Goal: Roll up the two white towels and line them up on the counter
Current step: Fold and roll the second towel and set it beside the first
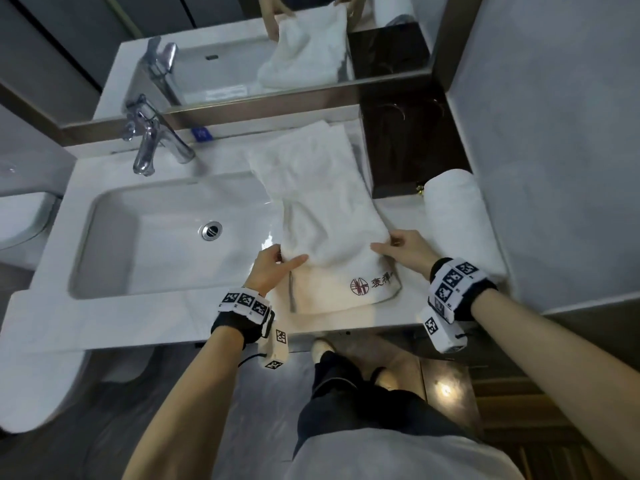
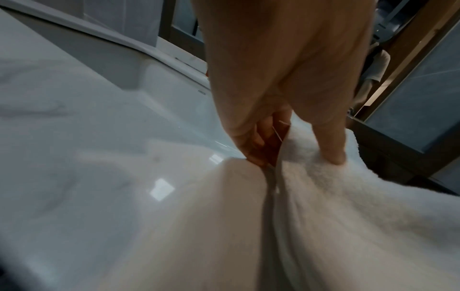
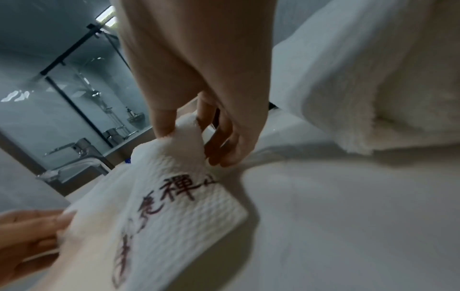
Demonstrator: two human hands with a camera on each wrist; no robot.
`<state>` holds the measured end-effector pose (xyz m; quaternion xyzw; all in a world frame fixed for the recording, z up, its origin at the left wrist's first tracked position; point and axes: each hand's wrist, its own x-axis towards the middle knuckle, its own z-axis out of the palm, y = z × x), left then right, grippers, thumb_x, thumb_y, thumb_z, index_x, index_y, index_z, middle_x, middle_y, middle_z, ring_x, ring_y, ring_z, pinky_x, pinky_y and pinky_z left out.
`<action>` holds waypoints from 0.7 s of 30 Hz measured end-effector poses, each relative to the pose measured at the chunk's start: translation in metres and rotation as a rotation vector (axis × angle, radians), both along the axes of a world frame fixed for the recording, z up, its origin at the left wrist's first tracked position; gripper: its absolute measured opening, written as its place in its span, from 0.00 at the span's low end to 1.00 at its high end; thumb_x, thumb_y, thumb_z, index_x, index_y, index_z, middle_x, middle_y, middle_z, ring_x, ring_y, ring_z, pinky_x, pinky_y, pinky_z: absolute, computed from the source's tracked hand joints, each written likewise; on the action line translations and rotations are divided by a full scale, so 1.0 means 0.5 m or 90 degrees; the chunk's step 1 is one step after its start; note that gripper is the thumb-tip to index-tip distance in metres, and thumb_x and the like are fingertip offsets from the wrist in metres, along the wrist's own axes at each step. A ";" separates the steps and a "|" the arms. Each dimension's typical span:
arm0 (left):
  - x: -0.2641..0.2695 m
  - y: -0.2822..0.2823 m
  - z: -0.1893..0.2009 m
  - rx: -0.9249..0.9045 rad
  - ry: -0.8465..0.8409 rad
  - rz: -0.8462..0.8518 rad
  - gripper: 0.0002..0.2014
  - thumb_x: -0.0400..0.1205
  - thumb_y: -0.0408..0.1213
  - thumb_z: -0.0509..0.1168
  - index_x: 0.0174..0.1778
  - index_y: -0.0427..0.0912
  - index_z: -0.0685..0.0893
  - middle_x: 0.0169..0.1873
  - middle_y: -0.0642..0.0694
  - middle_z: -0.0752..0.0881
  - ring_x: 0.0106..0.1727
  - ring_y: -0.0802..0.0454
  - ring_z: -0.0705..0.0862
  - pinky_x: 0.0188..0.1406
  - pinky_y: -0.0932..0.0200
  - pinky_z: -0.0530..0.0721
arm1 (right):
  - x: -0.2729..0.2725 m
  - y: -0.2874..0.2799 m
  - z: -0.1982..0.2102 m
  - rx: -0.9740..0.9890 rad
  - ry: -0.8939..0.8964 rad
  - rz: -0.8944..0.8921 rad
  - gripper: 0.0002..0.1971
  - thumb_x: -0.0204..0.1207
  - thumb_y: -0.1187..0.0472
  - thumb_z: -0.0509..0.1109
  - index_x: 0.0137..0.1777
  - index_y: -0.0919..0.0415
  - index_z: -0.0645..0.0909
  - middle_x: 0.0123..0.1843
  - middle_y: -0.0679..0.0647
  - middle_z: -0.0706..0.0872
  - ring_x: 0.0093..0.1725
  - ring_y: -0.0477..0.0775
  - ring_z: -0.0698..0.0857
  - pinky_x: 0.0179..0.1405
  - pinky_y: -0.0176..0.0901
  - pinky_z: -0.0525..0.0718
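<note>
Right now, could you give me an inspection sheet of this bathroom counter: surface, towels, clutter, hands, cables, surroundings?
Surface: white counter with sink, shiny.
Job's things: flat towel with red logo, spread right of the sink, near end being folded over; rolled towel by the right wall.
Clutter: small blue item behind the tap.
Hands: left hand and right hand each pinch the flat towel's fold.
Cables: thin cord under the left wrist.
Surroundings: mirror, dark wooden niche, grey wall, toilet at left.
</note>
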<state>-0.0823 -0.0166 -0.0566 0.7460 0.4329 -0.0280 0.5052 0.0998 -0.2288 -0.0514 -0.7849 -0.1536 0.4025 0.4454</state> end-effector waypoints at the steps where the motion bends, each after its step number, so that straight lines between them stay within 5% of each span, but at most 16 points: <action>1: -0.008 -0.007 -0.003 0.009 -0.007 0.004 0.11 0.75 0.42 0.74 0.40 0.39 0.82 0.35 0.50 0.85 0.40 0.52 0.83 0.40 0.68 0.79 | -0.005 -0.002 0.003 0.019 -0.004 -0.006 0.09 0.74 0.57 0.74 0.41 0.63 0.82 0.43 0.55 0.87 0.47 0.53 0.84 0.45 0.38 0.81; 3: -0.022 -0.022 -0.006 0.037 -0.017 0.020 0.14 0.79 0.39 0.70 0.30 0.46 0.75 0.25 0.54 0.78 0.31 0.54 0.78 0.33 0.69 0.76 | -0.015 -0.007 0.009 0.038 -0.014 -0.011 0.07 0.77 0.58 0.71 0.47 0.63 0.83 0.46 0.55 0.87 0.49 0.54 0.84 0.44 0.37 0.82; 5: -0.030 -0.035 -0.007 0.041 -0.014 0.045 0.17 0.82 0.39 0.66 0.29 0.45 0.69 0.24 0.51 0.71 0.32 0.49 0.74 0.39 0.55 0.82 | -0.025 -0.013 0.005 0.037 -0.033 -0.007 0.11 0.78 0.59 0.69 0.56 0.65 0.82 0.54 0.59 0.88 0.53 0.57 0.85 0.54 0.45 0.83; 7: -0.035 -0.047 -0.008 0.023 -0.017 0.068 0.11 0.83 0.38 0.64 0.37 0.41 0.72 0.28 0.47 0.72 0.37 0.45 0.76 0.39 0.51 0.85 | -0.034 -0.021 0.000 0.013 -0.058 0.003 0.14 0.79 0.61 0.69 0.59 0.69 0.81 0.58 0.64 0.87 0.57 0.62 0.86 0.61 0.56 0.83; 9: -0.041 -0.060 -0.008 0.014 -0.011 0.085 0.10 0.83 0.39 0.65 0.50 0.36 0.75 0.35 0.45 0.78 0.42 0.43 0.80 0.30 0.61 0.85 | -0.043 -0.028 -0.009 -0.019 -0.060 0.004 0.15 0.78 0.59 0.69 0.59 0.69 0.80 0.59 0.64 0.87 0.58 0.63 0.85 0.62 0.56 0.82; 13: -0.055 -0.080 -0.012 -0.018 0.034 0.088 0.22 0.75 0.38 0.75 0.61 0.35 0.75 0.53 0.40 0.85 0.55 0.43 0.85 0.51 0.50 0.87 | -0.052 -0.046 -0.023 -0.107 -0.030 -0.029 0.19 0.72 0.51 0.75 0.55 0.63 0.80 0.55 0.60 0.86 0.53 0.59 0.85 0.55 0.48 0.83; 18: -0.067 -0.092 -0.012 -0.012 0.055 0.080 0.28 0.70 0.36 0.78 0.63 0.36 0.75 0.56 0.37 0.85 0.57 0.41 0.85 0.57 0.44 0.86 | -0.064 -0.065 -0.017 -0.125 0.013 0.007 0.22 0.64 0.52 0.81 0.52 0.57 0.74 0.44 0.49 0.84 0.47 0.54 0.85 0.52 0.51 0.87; 21: -0.071 -0.100 -0.017 0.029 0.067 0.057 0.27 0.71 0.36 0.77 0.63 0.36 0.74 0.55 0.36 0.85 0.58 0.40 0.84 0.60 0.43 0.84 | -0.070 -0.073 -0.011 -0.173 -0.080 0.085 0.24 0.64 0.56 0.81 0.57 0.61 0.78 0.53 0.57 0.86 0.53 0.58 0.85 0.58 0.49 0.83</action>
